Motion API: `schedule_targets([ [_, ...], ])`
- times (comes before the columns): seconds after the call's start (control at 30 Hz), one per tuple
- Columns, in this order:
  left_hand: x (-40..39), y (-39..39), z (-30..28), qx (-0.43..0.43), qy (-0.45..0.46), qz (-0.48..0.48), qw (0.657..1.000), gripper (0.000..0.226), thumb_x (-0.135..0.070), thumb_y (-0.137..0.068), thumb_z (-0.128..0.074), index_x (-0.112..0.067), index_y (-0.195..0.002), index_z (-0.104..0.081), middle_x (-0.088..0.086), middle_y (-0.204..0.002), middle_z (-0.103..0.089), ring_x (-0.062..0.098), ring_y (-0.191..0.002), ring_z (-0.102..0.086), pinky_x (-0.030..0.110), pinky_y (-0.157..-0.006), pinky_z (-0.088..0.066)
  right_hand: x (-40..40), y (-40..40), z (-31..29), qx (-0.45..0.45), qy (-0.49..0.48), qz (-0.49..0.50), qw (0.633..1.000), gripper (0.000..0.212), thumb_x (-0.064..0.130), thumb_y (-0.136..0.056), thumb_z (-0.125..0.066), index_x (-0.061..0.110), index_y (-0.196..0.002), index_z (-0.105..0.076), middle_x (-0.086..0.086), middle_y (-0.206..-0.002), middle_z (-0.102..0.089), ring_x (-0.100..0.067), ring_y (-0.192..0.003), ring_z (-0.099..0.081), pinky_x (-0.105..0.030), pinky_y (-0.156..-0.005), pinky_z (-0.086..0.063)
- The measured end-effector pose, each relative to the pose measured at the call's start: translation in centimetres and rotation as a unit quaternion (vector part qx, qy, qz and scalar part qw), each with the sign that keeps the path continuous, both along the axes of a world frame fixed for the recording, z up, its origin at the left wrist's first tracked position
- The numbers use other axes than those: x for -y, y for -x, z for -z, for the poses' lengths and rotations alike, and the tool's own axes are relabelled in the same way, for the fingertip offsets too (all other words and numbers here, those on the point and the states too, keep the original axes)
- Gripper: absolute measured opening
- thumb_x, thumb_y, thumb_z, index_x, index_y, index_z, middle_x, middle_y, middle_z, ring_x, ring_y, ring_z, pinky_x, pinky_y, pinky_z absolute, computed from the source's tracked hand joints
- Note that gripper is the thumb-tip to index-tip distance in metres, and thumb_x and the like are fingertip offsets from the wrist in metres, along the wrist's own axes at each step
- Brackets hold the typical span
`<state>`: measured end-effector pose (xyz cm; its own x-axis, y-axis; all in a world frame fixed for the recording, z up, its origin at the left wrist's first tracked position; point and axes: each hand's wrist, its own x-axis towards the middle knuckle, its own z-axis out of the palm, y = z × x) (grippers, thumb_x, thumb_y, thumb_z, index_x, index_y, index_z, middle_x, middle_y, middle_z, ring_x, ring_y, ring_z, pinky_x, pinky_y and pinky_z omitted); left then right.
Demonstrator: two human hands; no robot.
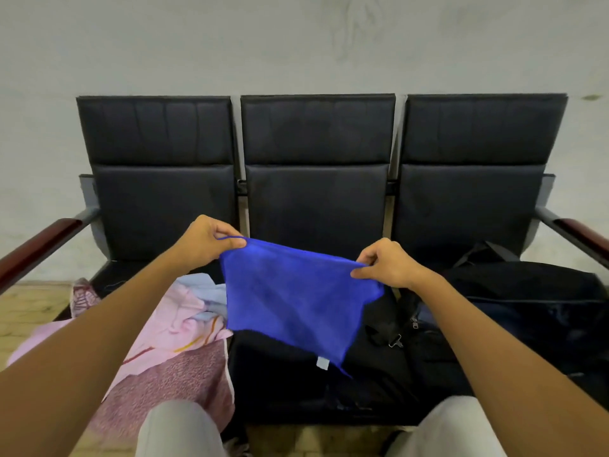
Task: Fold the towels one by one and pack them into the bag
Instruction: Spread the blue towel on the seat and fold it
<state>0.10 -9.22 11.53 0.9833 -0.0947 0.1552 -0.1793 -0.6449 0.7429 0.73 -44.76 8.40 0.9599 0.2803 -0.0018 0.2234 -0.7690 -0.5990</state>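
Hands meet at the top edge of a blue towel (296,301), the only view being the head camera looking down over both forearms. The left hand (206,237) pinches the towel's upper left corner between thumb and curled fingers, and a thin blue loop shows just by that thumb. The right hand (387,263) pinches the upper right corner the same way, a little lower, so the top edge slopes down toward the right. The towel hangs in the air in front of the bench (318,159), apart from the seats, its lower end running to a point with a small white tag (322,362) near the tip. Below and right of it lies the black bag (494,324), spread over the middle and right seats, with a zipper pull (414,323) and a metal clip (395,341) showing. On the left seat lies a heap of other towels (178,328), pink, pale blue and dark rose, some hanging over the front edge. Two knees in light trousers (178,427) show at the bottom, close to the seat front.
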Motion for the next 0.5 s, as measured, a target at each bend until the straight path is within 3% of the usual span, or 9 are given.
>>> schedule_targets([
  [0.17,-0.9,0.6,0.2,-0.045,-0.025,-0.014,0.999,0.011,-0.013,-0.090,-0.067,-0.009,-0.080,-0.072,-0.004,-0.047,-0.062,0.008,-0.034,-0.049,0.018,-0.040,-0.041,0.8,-0.4,0.9,0.015,0.010,0.012,1.000,0.012,0.018,-0.094,-0.068,0.015,-0.100,-0.078,0.001,-0.091,-0.075,-0.010,-0.087,-0.069,-0.038,-0.085,-0.059],
  [0.23,-1.1,0.8,0.3,-0.059,-0.015,-0.019,0.998,0.012,-0.012,-0.091,-0.065,-0.007,-0.082,-0.070,0.000,-0.046,-0.060,0.010,-0.030,-0.043,0.017,-0.036,-0.038,0.8,-0.5,1.0,0.032,0.001,0.018,0.999,0.015,0.013,-0.095,-0.065,0.013,-0.106,-0.076,-0.001,-0.096,-0.074,-0.012,-0.090,-0.068,-0.039,-0.088,-0.058],
  [0.33,-1.4,0.9,0.4,-0.065,0.007,-0.034,0.997,0.012,-0.011,-0.092,-0.064,-0.004,-0.084,-0.070,0.002,-0.044,-0.058,0.012,-0.030,-0.044,0.017,-0.034,-0.036,0.3,-0.5,1.0,0.050,-0.008,0.027,0.998,0.023,0.007,-0.091,-0.069,0.011,-0.114,-0.071,0.000,-0.093,-0.069,-0.008,-0.086,-0.063,-0.030,-0.086,-0.055],
  [0.5,-2.1,0.7,0.8,-0.054,0.020,-0.039,0.998,0.010,-0.007,-0.092,-0.063,-0.001,-0.086,-0.069,0.003,-0.043,-0.060,0.011,-0.031,-0.050,0.019,-0.033,-0.039,0.4,-0.4,0.7,0.029,-0.007,0.036,0.999,0.012,0.008,-0.084,-0.077,0.015,-0.093,-0.073,-0.002,-0.089,-0.071,-0.013,-0.083,-0.066,-0.035,-0.084,-0.058],
])
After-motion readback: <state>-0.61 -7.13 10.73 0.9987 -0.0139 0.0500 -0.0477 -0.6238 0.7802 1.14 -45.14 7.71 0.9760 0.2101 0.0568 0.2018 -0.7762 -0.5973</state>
